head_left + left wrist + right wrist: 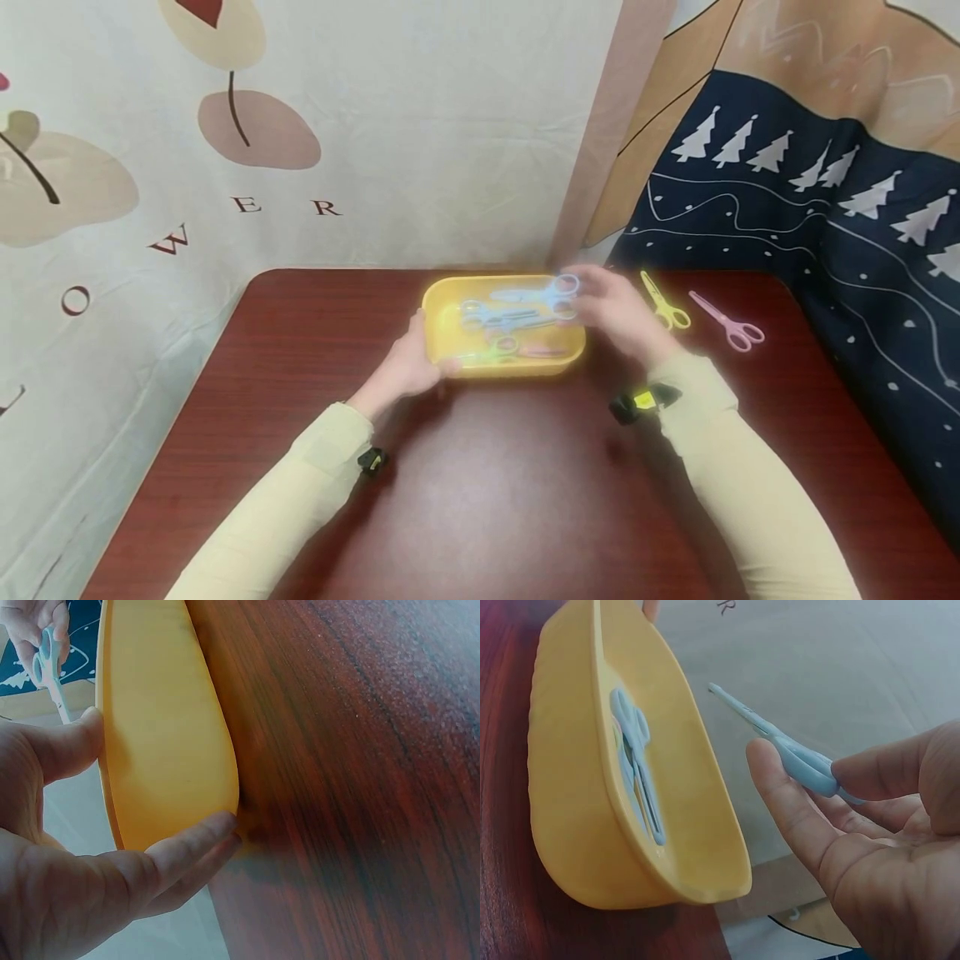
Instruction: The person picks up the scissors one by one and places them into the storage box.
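Right hand (611, 304) pinches blue scissors (780, 742) above yellow tray (442, 346); left hand (408, 362) grips near-left rim. Lower flat, tray steadied.

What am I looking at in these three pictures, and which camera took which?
No machine here: a person works with two bare hands, wearing one camera on the head and one on each wrist. The head view looks down at a dark red table. On it stands a yellow tray with several small scissors inside. The left hand holds the tray's near left end; the left wrist view shows thumb and fingers round its wall. The right hand pinches a pair of light blue scissors over the tray, seen close in the right wrist view. To the right on the table lie yellow scissors and pink scissors.
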{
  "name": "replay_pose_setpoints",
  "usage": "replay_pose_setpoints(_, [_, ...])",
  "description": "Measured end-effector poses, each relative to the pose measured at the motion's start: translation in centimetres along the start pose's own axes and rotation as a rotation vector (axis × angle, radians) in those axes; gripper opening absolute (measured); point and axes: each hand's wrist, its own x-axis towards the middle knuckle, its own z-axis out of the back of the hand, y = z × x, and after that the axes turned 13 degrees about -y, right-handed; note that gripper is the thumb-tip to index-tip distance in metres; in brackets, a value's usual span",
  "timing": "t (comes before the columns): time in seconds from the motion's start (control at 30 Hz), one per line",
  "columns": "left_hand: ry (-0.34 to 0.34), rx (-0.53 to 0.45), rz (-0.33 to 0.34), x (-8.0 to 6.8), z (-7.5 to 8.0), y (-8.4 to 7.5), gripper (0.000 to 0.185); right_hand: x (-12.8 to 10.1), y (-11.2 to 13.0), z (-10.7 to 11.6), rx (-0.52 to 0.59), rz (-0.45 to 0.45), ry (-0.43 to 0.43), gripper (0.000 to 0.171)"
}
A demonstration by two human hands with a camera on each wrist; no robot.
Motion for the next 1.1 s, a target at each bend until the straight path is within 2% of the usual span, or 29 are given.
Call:
replay_pose_setpoints(0.17, [0.002,0.005,0.001,0.0,0.0,0.0,0.11,0.4,-0.1,-0.5,0.01,-0.01,0.031,0.053])
replay_pose_setpoints(0.3, [0.0,0.005,0.001,0.1,0.0,0.0,0.109,0.7,-0.1,-0.9,-0.032,0.004,0.03,0.05])
replay_pose_setpoints(0.6, [-0.003,-0.004,0.01,0.0,-0.1,0.0,0.109,1.1,-0.2,-2.0,-0.025,0.018,0.049,0.049])
replay_pose_setpoints(0.97, [-0.01,-0.007,-0.003,0.1,-0.1,0.1,0.109,0.9,0.0,-3.5,0.049,-0.071,0.072,0.056])
replay_pose_setpoints(1.1, [-0.006,-0.003,-0.004,0.1,-0.1,0.0,0.108,1.0,-0.1,-4.2,0.133,-0.1,0.109,0.051])
